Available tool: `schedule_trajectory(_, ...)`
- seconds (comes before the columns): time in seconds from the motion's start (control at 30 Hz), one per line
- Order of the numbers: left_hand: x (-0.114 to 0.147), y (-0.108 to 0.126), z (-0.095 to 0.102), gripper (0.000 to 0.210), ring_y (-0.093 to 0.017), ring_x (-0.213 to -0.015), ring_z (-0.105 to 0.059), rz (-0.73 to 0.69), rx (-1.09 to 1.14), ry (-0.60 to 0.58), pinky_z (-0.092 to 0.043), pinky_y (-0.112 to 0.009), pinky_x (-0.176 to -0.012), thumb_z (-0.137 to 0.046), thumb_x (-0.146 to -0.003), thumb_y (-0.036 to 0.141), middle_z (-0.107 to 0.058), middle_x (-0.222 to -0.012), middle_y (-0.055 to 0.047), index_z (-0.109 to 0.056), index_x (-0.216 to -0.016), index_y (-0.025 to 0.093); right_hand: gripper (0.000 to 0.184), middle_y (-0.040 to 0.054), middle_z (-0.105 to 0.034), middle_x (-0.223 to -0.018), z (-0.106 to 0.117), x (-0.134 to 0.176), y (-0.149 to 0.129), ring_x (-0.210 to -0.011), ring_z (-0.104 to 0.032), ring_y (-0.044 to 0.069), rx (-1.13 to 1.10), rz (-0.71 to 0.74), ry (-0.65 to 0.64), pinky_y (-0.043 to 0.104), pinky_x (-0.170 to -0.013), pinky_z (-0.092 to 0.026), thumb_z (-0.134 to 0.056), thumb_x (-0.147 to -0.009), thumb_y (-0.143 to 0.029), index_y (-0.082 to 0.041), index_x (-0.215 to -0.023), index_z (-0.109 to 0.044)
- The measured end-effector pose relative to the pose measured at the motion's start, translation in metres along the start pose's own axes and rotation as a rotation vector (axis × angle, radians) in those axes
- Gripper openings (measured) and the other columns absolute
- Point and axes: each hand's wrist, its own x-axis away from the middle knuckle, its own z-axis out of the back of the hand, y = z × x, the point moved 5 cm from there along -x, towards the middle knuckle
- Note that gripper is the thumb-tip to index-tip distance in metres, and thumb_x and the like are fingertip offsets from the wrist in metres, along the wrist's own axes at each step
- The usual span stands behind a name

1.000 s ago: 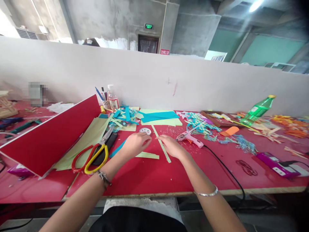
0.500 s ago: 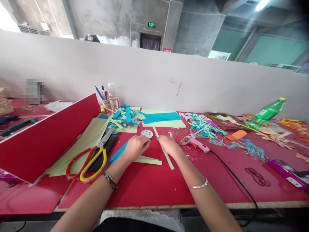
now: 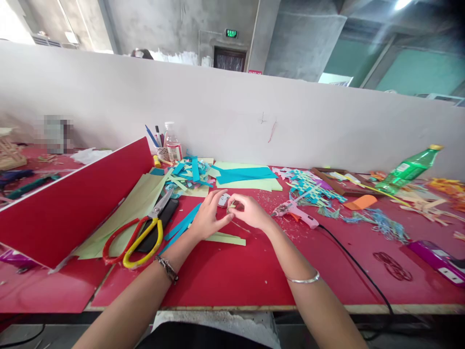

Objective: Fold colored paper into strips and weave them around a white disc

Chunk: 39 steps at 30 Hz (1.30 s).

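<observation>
In the middle of the red tabletop my hands are close together. My right hand (image 3: 250,212) has thumb and fingertips closed around a pale green paper strip (image 3: 232,206), mostly hidden by the fingers. My left hand (image 3: 209,215) is beside it with thumb and fingers apart; I see nothing in its grasp. Behind the fingers lies a small white disc (image 3: 223,199), partly covered. More pale green strips (image 3: 228,239) lie under my left hand, and blue paper strips (image 3: 178,231) lie to its left.
Large scissors (image 3: 145,232) with red and yellow handles lie on the left over a black object. A pink glue gun (image 3: 300,215) with a black cord rests at right. Woven blue-green pieces (image 3: 308,186), a green bottle (image 3: 410,169) and a purple power strip (image 3: 438,261) are farther right.
The pale green strip that lay under my right hand has been lifted from the table. My left hand has spread its fingers and turned toward the right hand.
</observation>
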Motion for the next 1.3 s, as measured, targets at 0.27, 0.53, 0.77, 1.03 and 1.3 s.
schedule_trajectory(0.27, 0.000, -0.006, -0.015, 0.038, -0.019, -0.086, -0.057, 0.210, 0.620, -0.091, -0.039, -0.034, -0.084, -0.042, -0.079, 0.042, -0.062, -0.091, -0.007, -0.044, -0.107, 0.017, 0.007, -0.0029, -0.049, -0.066, 0.001, -0.002, 0.001, -0.058, -0.046, 0.008, -0.627, -0.002, 0.212, 0.021, -0.055, -0.038, -0.053, -0.071, -0.026, -0.020, -0.074, -0.051)
schedule_trajectory(0.53, 0.000, -0.010, -0.022, 0.025, -0.008, -0.050, -0.049, 0.359, 0.689, -0.122, -0.040, -0.021, -0.053, -0.040, -0.079, 0.038, -0.050, -0.059, 0.003, -0.047, -0.084, 0.015, 0.013, -0.0039, -0.045, -0.058, -0.012, -0.003, 0.010, -0.049, -0.038, 0.008, -0.452, -0.055, 0.305, 0.020, -0.045, -0.031, -0.051, -0.071, -0.027, -0.019, -0.081, -0.055)
schedule_trajectory(0.77, 0.002, -0.022, -0.016, 0.025, -0.007, -0.047, -0.035, 0.351, 0.403, -0.052, -0.028, -0.019, -0.046, -0.035, -0.079, 0.029, -0.037, -0.051, 0.006, -0.042, -0.060, 0.016, 0.014, -0.0013, -0.051, -0.065, -0.014, -0.002, 0.011, -0.058, -0.045, 0.011, -0.431, -0.025, 0.419, 0.022, -0.055, -0.037, -0.049, -0.074, -0.031, -0.018, -0.076, -0.054)
schedule_trajectory(1.03, 0.000, -0.019, -0.007, 0.016, -0.009, -0.054, -0.040, 0.317, 0.261, -0.036, -0.027, -0.020, -0.052, -0.039, -0.074, 0.021, -0.043, -0.055, 0.005, -0.047, -0.060, 0.016, 0.014, -0.0012, -0.051, -0.066, -0.010, -0.002, 0.014, -0.059, -0.046, 0.011, -0.424, -0.035, 0.455, 0.023, -0.056, -0.037, -0.049, -0.075, -0.031, -0.018, -0.077, -0.054)
schedule_trajectory(1.3, 0.001, -0.027, -0.011, 0.017, -0.009, -0.047, -0.046, 0.353, 0.319, -0.098, -0.033, -0.019, -0.050, -0.035, -0.073, 0.018, -0.051, -0.051, 0.004, -0.051, -0.068, 0.016, 0.015, -0.0029, -0.048, -0.062, -0.006, -0.001, 0.021, -0.053, -0.044, 0.009, -0.464, -0.074, 0.522, 0.022, -0.051, -0.037, -0.049, -0.075, -0.035, -0.019, -0.075, -0.050)
